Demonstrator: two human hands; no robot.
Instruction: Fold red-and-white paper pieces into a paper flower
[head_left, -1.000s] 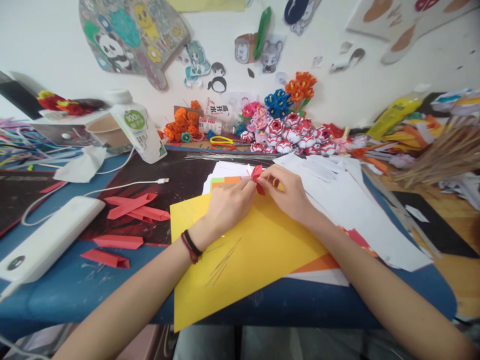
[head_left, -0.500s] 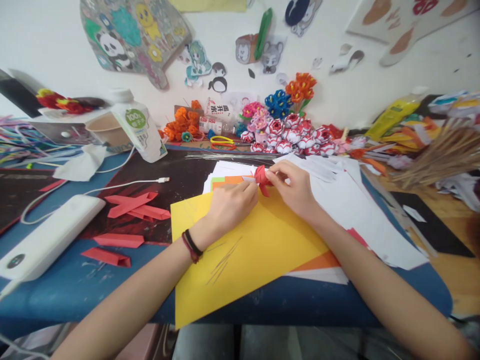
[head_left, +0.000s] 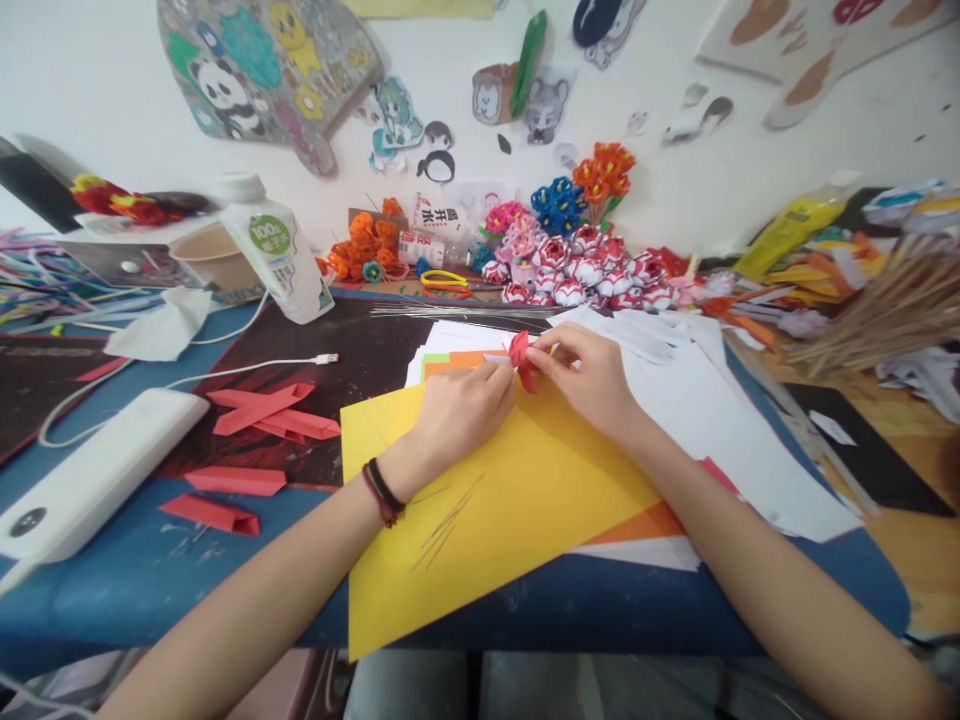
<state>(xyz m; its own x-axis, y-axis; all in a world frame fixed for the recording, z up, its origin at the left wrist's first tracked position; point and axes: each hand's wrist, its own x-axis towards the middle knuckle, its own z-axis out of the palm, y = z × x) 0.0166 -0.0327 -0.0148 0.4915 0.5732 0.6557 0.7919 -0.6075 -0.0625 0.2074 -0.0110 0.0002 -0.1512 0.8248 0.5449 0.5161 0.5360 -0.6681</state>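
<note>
— What do the hands hold?
— Left hand (head_left: 461,405) and right hand (head_left: 592,378) both pinch a small red folded paper flower (head_left: 520,358), just above the far edge of the yellow sheet (head_left: 480,520).
— How to fold it well?
— I'd keep fingertips close to the crease — press firmly, turning slowly.

This is a paper-craft workroom, perhaps a hobby corner or a classroom; the table (head_left: 187,580) is crowded with coloured sheets, among them a large yellow sheet (head_left: 495,500) and white papers (head_left: 697,400); folded red strips (head_left: 262,410) lie to the left; finished paper flowers (head_left: 577,270) stand in clusters at the far edge, beside scissors (head_left: 442,285) and a bundle of thin wires (head_left: 457,312); cartoon cut-outs (head_left: 262,70) are stuck on the wall behind.
</note>
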